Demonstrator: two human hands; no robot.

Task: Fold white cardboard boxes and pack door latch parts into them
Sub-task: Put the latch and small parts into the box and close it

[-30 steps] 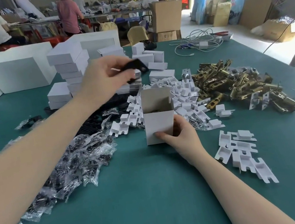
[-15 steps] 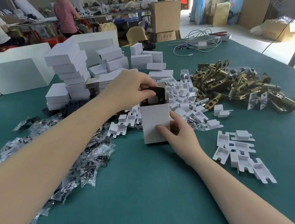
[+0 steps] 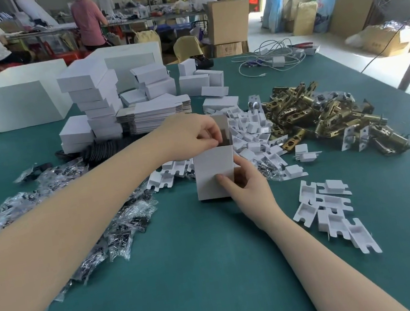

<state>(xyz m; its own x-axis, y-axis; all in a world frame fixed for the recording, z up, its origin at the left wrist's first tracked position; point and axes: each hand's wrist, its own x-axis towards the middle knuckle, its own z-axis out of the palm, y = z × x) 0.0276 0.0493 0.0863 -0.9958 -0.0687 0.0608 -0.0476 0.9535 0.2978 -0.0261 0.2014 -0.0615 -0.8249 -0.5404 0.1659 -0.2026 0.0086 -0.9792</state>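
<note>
A small white cardboard box (image 3: 212, 170) stands upright on the green table (image 3: 218, 275), its top flap open. My right hand (image 3: 247, 189) grips its lower right side, thumb on the front face. At the box's mouth, my left hand (image 3: 189, 136) pinches a dark latch part (image 3: 219, 137), mostly hidden by the fingers and the box wall. A heap of brass door latches (image 3: 313, 112) lies to the right. White plastic inserts (image 3: 248, 131) are piled behind the box.
Bagged screws (image 3: 117, 224) spread under my left arm. Several loose inserts (image 3: 329, 210) lie beside my right forearm. Stacked folded boxes (image 3: 91, 98), flat box blanks (image 3: 156, 112) and dark plates (image 3: 105, 149) sit behind. Cables (image 3: 272, 60) lie at the far edge. People work at tables beyond.
My left hand brought the dark part down from above the table to the box's mouth and lowered it inside. My right hand kept hold of the box.
</note>
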